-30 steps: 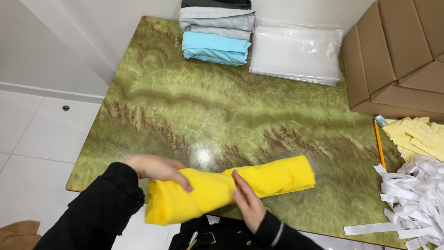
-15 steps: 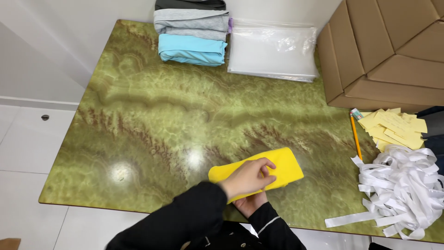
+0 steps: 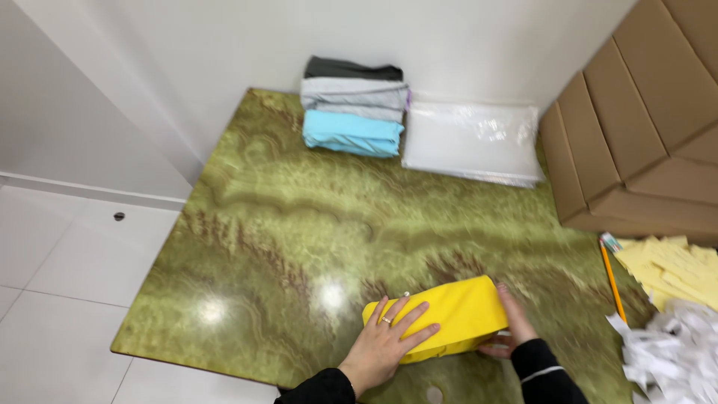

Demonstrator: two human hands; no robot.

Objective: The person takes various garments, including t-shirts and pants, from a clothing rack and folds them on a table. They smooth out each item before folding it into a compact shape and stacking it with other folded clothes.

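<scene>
The green marbled stone table is carrying everything. Tan cardboard boxes are standing at its right edge, and a clear plastic bag is lying along the far edge beside a stack of folded grey and light-blue garments. Near the front edge, the yellow folded cloth bundle is now sitting half as long as a moment ago, so the fold looks finished. The left hand is pressing it flat, fingers spread; the right hand is cupping its right end.
</scene>
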